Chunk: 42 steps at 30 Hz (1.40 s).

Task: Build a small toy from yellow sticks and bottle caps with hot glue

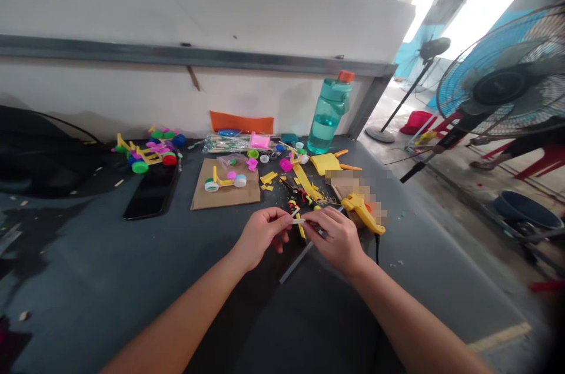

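Note:
My left hand (266,234) and my right hand (334,238) meet over the middle of the dark table. Between their fingertips they pinch a short, thin whitish stick (298,221). Its exact kind is too small to make out. Below my right hand a narrow grey strip (295,263) lies slanted on the table. Just beyond my fingers are pliers with red and black handles (304,197) and yellow scraps (268,178). A yellow glue gun (362,212) rests to the right of my right hand, its cord trailing toward me.
A cardboard piece (225,200) bears a small bottle-cap cart (225,181). Left of it are a black phone (150,194) and more colourful carts (145,153). A teal water bottle (329,115) stands by the white partition (176,91). A large fan (503,85) is at right.

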Each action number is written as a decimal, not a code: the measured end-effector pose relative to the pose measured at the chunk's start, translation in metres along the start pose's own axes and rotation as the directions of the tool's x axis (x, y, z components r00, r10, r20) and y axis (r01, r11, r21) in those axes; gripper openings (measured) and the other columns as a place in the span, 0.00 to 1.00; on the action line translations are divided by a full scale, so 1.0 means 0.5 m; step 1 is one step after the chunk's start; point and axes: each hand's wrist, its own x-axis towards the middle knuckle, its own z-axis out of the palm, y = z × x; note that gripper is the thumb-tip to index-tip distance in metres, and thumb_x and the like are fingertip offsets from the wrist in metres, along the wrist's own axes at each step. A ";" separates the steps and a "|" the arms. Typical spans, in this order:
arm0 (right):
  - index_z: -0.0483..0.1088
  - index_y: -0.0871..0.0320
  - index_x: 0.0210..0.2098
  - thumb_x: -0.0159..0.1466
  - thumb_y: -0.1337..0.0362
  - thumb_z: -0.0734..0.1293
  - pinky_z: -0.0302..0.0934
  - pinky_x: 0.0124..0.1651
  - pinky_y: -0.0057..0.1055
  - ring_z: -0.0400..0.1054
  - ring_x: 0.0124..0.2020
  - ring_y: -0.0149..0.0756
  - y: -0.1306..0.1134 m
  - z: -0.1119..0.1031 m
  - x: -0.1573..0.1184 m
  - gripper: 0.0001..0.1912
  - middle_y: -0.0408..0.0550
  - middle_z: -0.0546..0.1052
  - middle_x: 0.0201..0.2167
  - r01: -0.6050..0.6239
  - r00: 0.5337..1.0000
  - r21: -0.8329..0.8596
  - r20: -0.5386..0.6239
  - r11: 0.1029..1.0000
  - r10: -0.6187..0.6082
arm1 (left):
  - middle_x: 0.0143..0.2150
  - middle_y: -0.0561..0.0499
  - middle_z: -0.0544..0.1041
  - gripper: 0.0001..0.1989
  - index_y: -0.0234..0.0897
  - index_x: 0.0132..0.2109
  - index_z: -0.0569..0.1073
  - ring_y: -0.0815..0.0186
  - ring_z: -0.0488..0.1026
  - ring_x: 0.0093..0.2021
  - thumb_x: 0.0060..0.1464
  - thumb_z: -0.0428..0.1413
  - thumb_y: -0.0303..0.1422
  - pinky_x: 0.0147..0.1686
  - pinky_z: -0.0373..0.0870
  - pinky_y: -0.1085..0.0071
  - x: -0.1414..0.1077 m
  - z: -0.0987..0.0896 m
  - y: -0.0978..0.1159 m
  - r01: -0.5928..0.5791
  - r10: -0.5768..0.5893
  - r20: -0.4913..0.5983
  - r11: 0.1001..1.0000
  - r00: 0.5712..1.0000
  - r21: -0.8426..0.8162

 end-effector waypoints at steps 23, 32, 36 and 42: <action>0.72 0.56 0.37 0.61 0.68 0.64 0.62 0.38 0.30 0.67 0.31 0.33 0.001 0.007 -0.002 0.05 0.45 0.76 0.30 -0.003 1.000 -0.032 -0.024 0.999 0.002 | 0.25 0.52 0.72 0.10 0.31 0.30 0.73 0.73 0.67 0.20 0.43 0.62 0.34 0.19 0.72 0.74 0.003 0.003 -0.008 0.021 -0.044 -0.128 0.983 0.991 -0.180; 0.72 0.55 0.36 0.62 0.67 0.63 0.63 0.38 0.31 0.68 0.32 0.34 -0.001 0.011 0.000 0.06 0.46 0.76 0.29 -0.034 0.999 -0.018 -0.005 0.999 0.034 | 0.25 0.52 0.72 0.11 0.31 0.31 0.72 0.73 0.68 0.21 0.44 0.61 0.35 0.20 0.72 0.73 0.001 0.007 -0.010 -0.011 -0.011 -0.146 0.989 0.989 -0.147; 0.72 0.55 0.39 0.62 0.65 0.62 0.64 0.39 0.31 0.69 0.33 0.35 -0.005 0.017 -0.001 0.07 0.46 0.77 0.31 -0.068 0.998 -0.014 0.005 0.998 0.068 | 0.25 0.53 0.71 0.12 0.31 0.31 0.72 0.72 0.68 0.21 0.46 0.60 0.38 0.20 0.72 0.73 0.004 0.007 -0.013 -0.066 0.049 -0.183 0.994 0.982 -0.091; 0.69 0.56 0.43 0.62 0.59 0.62 0.63 0.41 0.33 0.70 0.37 0.38 0.011 -0.043 0.014 0.12 0.49 0.76 0.36 -0.302 0.953 -0.269 -0.067 0.915 0.295 | 0.24 0.54 0.71 0.14 0.32 0.31 0.72 0.72 0.69 0.21 0.46 0.59 0.41 0.21 0.71 0.75 0.024 -0.031 -0.024 -0.172 0.169 -0.331 0.985 0.928 0.021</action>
